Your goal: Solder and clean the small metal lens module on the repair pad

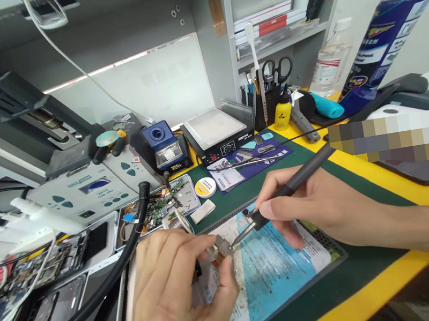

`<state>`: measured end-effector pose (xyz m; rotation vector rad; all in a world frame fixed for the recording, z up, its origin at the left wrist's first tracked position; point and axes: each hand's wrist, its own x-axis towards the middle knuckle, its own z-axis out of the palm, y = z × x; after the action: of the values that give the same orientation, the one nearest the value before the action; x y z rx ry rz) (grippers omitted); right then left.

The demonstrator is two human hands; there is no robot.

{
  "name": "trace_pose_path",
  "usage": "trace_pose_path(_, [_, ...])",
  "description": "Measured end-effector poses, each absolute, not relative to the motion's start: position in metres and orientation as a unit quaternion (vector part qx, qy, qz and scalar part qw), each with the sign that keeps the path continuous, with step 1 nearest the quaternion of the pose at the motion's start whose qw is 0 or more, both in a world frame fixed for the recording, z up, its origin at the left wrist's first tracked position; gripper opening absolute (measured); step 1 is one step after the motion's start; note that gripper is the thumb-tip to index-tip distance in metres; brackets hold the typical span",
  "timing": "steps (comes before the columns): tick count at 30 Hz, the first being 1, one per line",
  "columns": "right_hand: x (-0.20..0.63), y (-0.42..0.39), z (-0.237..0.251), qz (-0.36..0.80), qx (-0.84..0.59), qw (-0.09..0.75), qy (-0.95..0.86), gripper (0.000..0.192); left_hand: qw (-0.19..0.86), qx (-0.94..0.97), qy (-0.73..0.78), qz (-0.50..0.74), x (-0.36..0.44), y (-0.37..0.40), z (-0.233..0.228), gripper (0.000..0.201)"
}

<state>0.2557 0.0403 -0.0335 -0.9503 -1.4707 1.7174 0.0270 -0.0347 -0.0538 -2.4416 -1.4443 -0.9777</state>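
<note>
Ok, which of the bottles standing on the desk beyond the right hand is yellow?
The small yellow bottle, beside the black holder, with a black mark. The clear bottle, by the blue can, is larger and white-capped.

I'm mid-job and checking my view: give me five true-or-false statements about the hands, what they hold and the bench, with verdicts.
1. The right hand grips a black-handled tool. True.
2. The left hand is empty. False: it pinches a small grey part between finger and thumb.
3. The tool's tip is at the small grey part. True, though contact is hard to confirm.
4. The yellow bottle lies on its side. False: it stands upright.
5. A blue-and-white pad lies beneath the hands. True.
</note>
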Motion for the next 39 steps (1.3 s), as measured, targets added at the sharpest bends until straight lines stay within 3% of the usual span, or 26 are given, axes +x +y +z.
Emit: trace_pose_path(39, [0.2559,0.0392,-0.0312,0.668,-0.374,0.325,-0.556,0.012,0.066,-0.815,-0.48,-0.317,0.0294,-0.0338,-0.0522,0.022])
